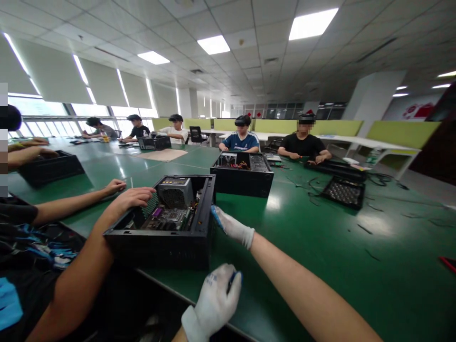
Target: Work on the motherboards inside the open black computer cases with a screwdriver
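My right hand [233,227], in a white glove with blue fingertips, reaches to an open black computer case [160,249]. Its fingers are stretched out at the case's right side; whether they press on it I cannot tell. Inside the case show a grey power supply [175,194] and a motherboard [171,216]. My left hand [219,297], gloved alike, is closed above the table edge in front of the case. Something dark shows between its thumb and fingers, too small to name. A co-worker's bare hand [133,197] rests on the case's left rim.
On the green table [295,237], another open case [242,183] stands behind. To the right lie a black metal panel [344,192], loose cables [383,179] and dark scraps. A red-edged object [447,263] is at far right. Several people sit around the table.
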Available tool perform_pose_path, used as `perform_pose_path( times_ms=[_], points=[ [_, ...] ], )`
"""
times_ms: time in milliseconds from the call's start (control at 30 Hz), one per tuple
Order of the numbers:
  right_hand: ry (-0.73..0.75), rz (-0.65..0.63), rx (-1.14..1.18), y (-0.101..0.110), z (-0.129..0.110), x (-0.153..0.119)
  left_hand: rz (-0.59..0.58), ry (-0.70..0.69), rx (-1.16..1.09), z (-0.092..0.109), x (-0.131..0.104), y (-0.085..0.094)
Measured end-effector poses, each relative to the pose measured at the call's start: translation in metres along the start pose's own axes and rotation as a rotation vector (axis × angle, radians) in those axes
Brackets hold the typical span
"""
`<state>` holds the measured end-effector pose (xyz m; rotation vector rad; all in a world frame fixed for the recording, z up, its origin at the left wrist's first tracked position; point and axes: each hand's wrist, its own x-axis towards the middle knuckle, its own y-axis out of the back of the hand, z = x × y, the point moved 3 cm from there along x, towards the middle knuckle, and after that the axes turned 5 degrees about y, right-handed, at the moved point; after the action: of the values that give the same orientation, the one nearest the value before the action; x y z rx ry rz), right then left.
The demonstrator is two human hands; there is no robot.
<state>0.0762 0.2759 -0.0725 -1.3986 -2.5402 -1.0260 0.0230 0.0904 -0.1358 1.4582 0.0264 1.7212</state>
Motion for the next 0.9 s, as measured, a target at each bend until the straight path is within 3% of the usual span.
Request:
perform_pose_path(
  times_ms=[100, 200, 400, 600, 733, 900],
  points=[
    [-0.095, -0.092, -0.15, -0.002, 0.013, -0.009, 0.002, 0.022, 0.028, -0.017, -0.015, -0.014],
    [-0.215, -0.13, -0.318, 0.014, 0.03, -0.009, -0.059, 0.067, 0.004, -0.026, -0.016, -0.016],
    [-0.332, -0.049, -0.708, 0.09, 0.054, 0.036, -0.047, 0.131, 0.002, -0.015, -0.01, -0.011],
    [-0.333, -0.004, -1.017, 0.158, 0.07, 0.098, -0.131, 0.182, -0.024, -0.023, -0.012, -0.017],
    [-0.33, 0.0, -1.143, 0.177, 0.089, 0.129, -0.025, 0.163, 0.044, -0.026, -0.02, -0.021],
    [-0.345, 0.014, -1.25, 0.183, 0.109, 0.15, -0.023, 0.216, 0.076, -0.023, -0.016, -0.021]
  ],
)
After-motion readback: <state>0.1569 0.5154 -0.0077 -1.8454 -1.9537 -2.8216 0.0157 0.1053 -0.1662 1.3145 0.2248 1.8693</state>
